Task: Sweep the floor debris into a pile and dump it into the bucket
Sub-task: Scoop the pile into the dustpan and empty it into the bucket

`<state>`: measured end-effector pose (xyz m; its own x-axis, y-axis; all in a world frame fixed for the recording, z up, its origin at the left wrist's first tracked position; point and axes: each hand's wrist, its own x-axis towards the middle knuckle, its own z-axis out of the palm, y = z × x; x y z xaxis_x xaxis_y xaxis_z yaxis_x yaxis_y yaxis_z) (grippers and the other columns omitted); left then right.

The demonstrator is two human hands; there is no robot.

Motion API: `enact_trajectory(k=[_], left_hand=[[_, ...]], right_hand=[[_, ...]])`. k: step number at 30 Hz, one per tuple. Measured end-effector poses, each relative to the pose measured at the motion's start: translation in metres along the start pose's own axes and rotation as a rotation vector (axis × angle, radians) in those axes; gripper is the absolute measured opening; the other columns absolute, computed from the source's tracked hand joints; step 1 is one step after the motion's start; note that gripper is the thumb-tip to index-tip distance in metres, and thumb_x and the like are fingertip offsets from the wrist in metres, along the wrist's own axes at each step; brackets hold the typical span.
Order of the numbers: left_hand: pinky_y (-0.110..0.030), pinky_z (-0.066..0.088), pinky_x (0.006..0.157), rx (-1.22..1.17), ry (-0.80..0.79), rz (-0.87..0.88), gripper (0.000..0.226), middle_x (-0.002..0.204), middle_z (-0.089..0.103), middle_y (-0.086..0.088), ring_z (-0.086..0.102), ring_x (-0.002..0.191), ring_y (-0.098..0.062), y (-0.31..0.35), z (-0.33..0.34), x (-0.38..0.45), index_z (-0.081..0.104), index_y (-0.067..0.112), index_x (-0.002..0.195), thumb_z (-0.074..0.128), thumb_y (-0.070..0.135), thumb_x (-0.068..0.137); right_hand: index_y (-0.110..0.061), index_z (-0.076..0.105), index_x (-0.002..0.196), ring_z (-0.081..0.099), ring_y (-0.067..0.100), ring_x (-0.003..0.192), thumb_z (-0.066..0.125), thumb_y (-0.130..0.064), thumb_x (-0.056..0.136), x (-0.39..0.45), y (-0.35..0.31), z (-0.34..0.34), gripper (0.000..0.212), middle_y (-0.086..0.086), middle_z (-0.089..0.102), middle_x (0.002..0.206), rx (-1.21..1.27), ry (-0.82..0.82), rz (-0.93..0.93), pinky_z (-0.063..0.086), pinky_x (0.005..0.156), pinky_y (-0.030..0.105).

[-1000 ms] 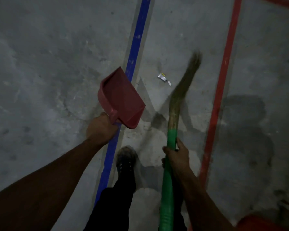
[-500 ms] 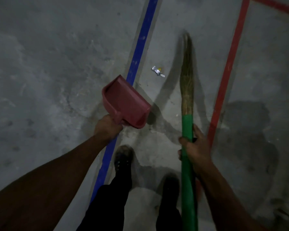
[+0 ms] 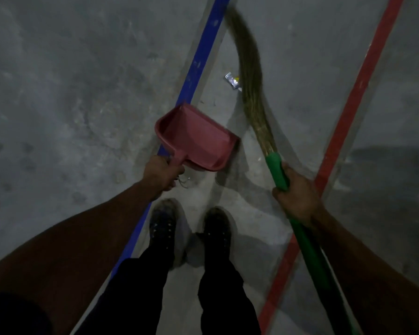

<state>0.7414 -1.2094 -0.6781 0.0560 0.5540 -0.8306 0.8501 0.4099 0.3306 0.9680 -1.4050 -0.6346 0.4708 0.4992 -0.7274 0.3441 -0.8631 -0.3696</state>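
Observation:
My left hand (image 3: 160, 174) grips the handle of a red dustpan (image 3: 198, 141), which hangs above the floor beside the blue line. My right hand (image 3: 298, 201) grips the green handle of a grass broom (image 3: 250, 76). The broom's bristles bend to the upper left, their tip reaching the blue line. A small silver wrapper (image 3: 232, 81) lies on the concrete just left of the bristles, beyond the dustpan. No bucket is in view.
A blue floor line (image 3: 198, 61) runs up the middle and a red floor line (image 3: 363, 76) runs on the right of the grey concrete. My two dark shoes (image 3: 191, 228) stand between the lines, below the dustpan.
The broom's bristles swung from straight ahead to the upper left, past the wrapper. My second foot stepped up beside the first. The dustpan dropped lower and nearer the wrapper.

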Motion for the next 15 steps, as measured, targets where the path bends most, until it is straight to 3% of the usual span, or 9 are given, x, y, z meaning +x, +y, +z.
enact_trajectory(k=[4,8,9,12,15], left_hand=[[-0.022,0.043,0.04,-0.005,0.033,0.003,0.015,0.07,0.062,-0.015,0.053,0.045,-0.019,-0.006,0.012,0.011,0.064,0.005,0.077,0.069,0.018,0.082],[-0.032,0.051,0.056,0.113,0.064,0.073,0.024,0.069,0.063,-0.013,0.058,0.055,-0.024,-0.007,0.017,0.018,0.063,0.01,0.075,0.065,0.031,0.087],[-0.033,0.05,0.058,0.161,0.072,0.093,0.028,0.067,0.062,-0.012,0.058,0.057,-0.024,-0.007,0.019,0.021,0.064,0.007,0.079,0.062,0.033,0.089],[-0.03,0.043,0.059,0.273,0.098,0.131,0.036,0.075,0.062,-0.012,0.059,0.068,-0.026,-0.006,0.027,0.03,0.065,0.002,0.091,0.056,0.037,0.093],[-0.028,0.037,0.063,0.288,0.111,0.145,0.031,0.082,0.059,-0.01,0.056,0.074,-0.024,-0.002,0.035,0.04,0.064,0.005,0.094,0.055,0.035,0.094]], right_hand=[[-0.026,0.024,0.154,0.065,0.032,0.085,0.064,-0.018,0.089,-0.018,0.035,0.007,0.076,0.014,0.063,0.116,0.055,0.083,-0.018,0.056,0.078,0.043],[-0.024,0.029,0.154,0.064,0.029,0.092,0.063,-0.015,0.092,-0.008,0.03,-0.01,0.072,0.004,0.057,0.125,0.167,0.199,-0.056,0.055,0.084,0.039],[-0.025,0.029,0.153,0.064,0.027,0.091,0.063,-0.016,0.092,0.004,0.026,-0.016,0.07,0.001,0.057,0.124,0.161,0.2,-0.055,0.055,0.081,0.037],[-0.029,0.026,0.153,0.064,0.024,0.067,0.06,-0.016,0.094,0.053,0.016,-0.027,0.07,0.006,0.06,0.115,0.22,0.15,-0.025,0.052,0.054,0.031],[-0.032,0.023,0.154,0.062,0.022,0.06,0.06,-0.014,0.093,0.086,0.008,-0.027,0.074,0.006,0.06,0.113,0.258,0.095,0.033,0.05,0.049,0.029]])
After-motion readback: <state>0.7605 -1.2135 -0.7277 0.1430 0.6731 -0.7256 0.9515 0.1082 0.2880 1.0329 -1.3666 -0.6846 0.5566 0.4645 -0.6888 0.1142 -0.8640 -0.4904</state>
